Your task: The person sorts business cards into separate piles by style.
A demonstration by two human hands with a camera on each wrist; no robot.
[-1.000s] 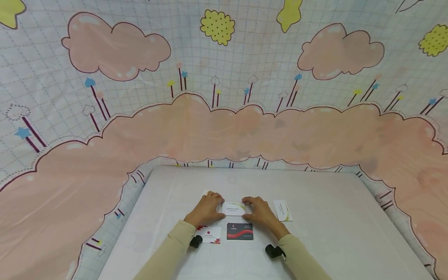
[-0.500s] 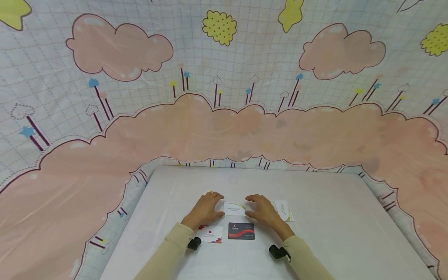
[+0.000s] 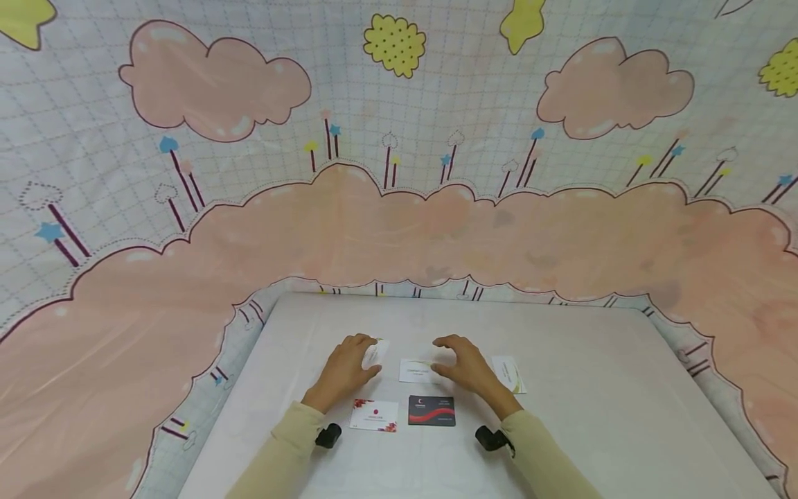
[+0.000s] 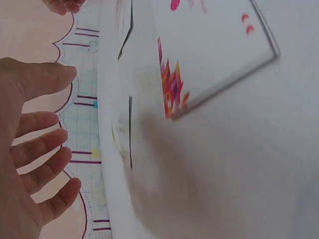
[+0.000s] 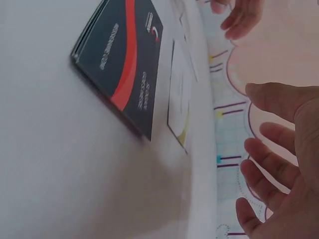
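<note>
My left hand [image 3: 343,371] is held over the table with thumb and fingers spread, and nothing is between them. Close by its fingertips lies a tilted white card [image 3: 375,352]. My right hand [image 3: 467,371] has its fingers apart too, thumb overlapping the right end of a white business card [image 3: 414,371] in the head view. Nearer the front sit a white card with red corner decorations [image 3: 374,415] and a dark grey card with a red wave [image 3: 431,411]. In the wrist views, these two show thick edges like small stacks. Both palms appear bare in the wrist views.
Another white card with a green edge [image 3: 508,375] lies turned to the right of my right hand. A white cloth covers the table [image 3: 592,416]. Behind it hangs a curtain [image 3: 399,235] printed with clouds. Black wrist cameras sit at both cuffs.
My left hand has moved left, away from the middle white card, uncovering the tilted card and the red-decorated one. My right hand first drew slightly right, then shifted back left and up.
</note>
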